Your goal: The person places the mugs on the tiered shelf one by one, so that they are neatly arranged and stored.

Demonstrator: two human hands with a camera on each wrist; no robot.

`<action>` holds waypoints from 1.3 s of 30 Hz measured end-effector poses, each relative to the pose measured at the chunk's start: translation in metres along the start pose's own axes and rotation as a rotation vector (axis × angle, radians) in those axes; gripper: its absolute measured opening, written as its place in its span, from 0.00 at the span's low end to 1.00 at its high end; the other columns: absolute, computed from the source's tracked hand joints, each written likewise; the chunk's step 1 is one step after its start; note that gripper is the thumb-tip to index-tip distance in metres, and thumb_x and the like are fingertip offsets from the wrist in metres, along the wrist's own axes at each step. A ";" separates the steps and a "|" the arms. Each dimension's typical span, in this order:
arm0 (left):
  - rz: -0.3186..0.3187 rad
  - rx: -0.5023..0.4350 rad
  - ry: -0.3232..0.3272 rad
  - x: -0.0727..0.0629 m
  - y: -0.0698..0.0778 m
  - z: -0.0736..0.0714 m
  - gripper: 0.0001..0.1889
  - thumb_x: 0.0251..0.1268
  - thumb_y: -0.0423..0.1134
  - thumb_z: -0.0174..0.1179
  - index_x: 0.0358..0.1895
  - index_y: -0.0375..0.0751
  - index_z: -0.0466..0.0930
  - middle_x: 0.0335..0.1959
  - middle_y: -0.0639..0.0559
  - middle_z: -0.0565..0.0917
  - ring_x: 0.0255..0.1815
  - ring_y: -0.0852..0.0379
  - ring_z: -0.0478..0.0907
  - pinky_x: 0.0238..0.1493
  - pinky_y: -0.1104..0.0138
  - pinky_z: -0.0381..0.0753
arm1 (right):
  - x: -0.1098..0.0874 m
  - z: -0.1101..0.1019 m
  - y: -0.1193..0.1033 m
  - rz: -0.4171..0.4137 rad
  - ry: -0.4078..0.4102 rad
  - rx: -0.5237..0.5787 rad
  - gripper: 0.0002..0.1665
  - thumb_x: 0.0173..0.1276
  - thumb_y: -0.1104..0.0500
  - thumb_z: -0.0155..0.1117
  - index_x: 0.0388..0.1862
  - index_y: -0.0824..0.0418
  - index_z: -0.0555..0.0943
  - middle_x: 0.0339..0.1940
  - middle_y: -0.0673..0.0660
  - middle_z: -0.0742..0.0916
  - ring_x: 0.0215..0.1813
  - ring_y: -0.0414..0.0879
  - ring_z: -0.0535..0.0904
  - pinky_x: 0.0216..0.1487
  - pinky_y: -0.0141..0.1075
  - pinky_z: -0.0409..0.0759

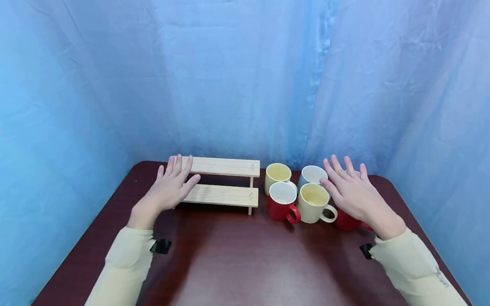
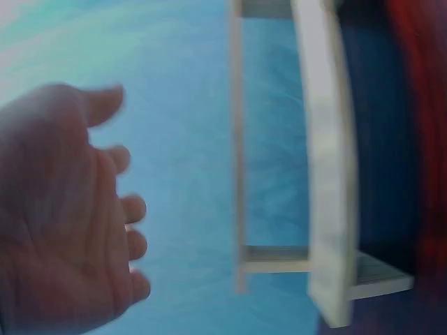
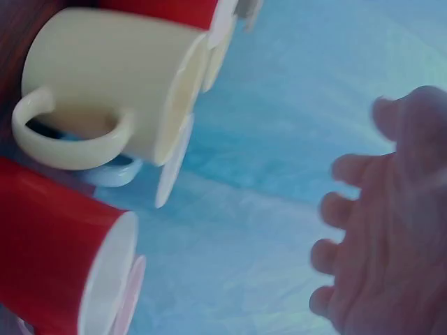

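Though partly hidden, rightmost red mug (image 1: 346,222) behind right hand (image 1: 352,193), both hands' (image 1: 168,191) fingers (image 1: 186,167) wide.

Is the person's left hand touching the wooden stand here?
Apart. The left wrist view shows it: blue curtain is visible in a clear gap between the left hand and the wooden stand, though they overlap in the head view.

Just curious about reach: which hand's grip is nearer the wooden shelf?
Left. The left hand hovers near the left end of the wooden shelf, not touching; the right hand hovers off to its right, by the mugs.
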State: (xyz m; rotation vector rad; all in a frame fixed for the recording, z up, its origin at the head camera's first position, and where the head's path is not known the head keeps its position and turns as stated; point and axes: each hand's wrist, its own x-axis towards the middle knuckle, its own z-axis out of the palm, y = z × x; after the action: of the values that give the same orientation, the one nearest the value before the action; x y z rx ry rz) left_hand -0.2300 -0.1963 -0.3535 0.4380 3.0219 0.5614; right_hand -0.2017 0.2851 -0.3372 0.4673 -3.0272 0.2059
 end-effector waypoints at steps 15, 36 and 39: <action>-0.013 -0.371 0.172 -0.019 -0.041 -0.010 0.61 0.61 0.63 0.68 0.80 0.65 0.24 0.83 0.54 0.30 0.82 0.47 0.27 0.72 0.32 0.45 | -0.058 -0.003 0.039 -0.091 0.361 0.488 0.48 0.79 0.58 0.53 0.84 0.47 0.36 0.84 0.49 0.39 0.82 0.50 0.27 0.74 0.63 0.22; -0.214 -0.759 0.081 -0.011 -0.119 0.074 0.56 0.62 0.53 0.72 0.84 0.57 0.40 0.78 0.30 0.54 0.71 0.30 0.66 0.63 0.48 0.75 | -0.094 0.080 0.114 0.191 -0.016 0.947 0.44 0.86 0.51 0.38 0.77 0.40 0.18 0.80 0.66 0.30 0.80 0.63 0.27 0.59 0.26 0.71; -0.232 -0.813 0.078 -0.008 -0.120 0.079 0.54 0.62 0.53 0.72 0.83 0.51 0.46 0.74 0.30 0.62 0.64 0.35 0.75 0.56 0.58 0.82 | -0.096 0.084 0.117 0.220 -0.045 0.998 0.43 0.86 0.49 0.37 0.79 0.46 0.20 0.80 0.70 0.33 0.81 0.61 0.32 0.56 0.28 0.77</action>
State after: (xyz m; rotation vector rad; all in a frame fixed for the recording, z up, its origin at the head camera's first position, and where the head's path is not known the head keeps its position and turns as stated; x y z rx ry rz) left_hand -0.2480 -0.2789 -0.4703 0.0147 2.5246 1.6740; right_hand -0.1506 0.4123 -0.4430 0.1563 -2.7769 1.7413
